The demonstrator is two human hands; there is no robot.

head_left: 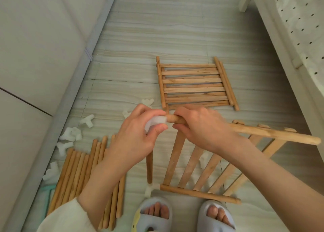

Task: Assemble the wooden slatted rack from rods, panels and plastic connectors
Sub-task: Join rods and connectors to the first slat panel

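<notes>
At the centre of the frame the person is pressing a white plastic connector (155, 123) onto the end of a wooden rod (273, 135). The left hand (138, 135) is pinching the connector between thumb and curled fingers, while the right hand (201, 126) is gripping the rod near its tip, fingers wrapped around it. The rod's end is sitting at the connector's mouth; whether it is already seated inside is hard to tell, since the fingers are covering the joint.

The rod appears to be the upper rail of a slatted panel (198, 168) that is tilting up in the lower right of the frame, its lower rail already meeting another connector (149, 190) that carries an upright rod (149, 168) near the slippers. A second slatted panel (194, 84), possibly two stacked, is lying flat in the upper middle.

Judging from this, the build is at an early stage: a bundle of loose rods (82, 172) is waiting at the lower left, and several spare connectors (70, 135) are scattered beside it on the floor (175, 29).
</notes>
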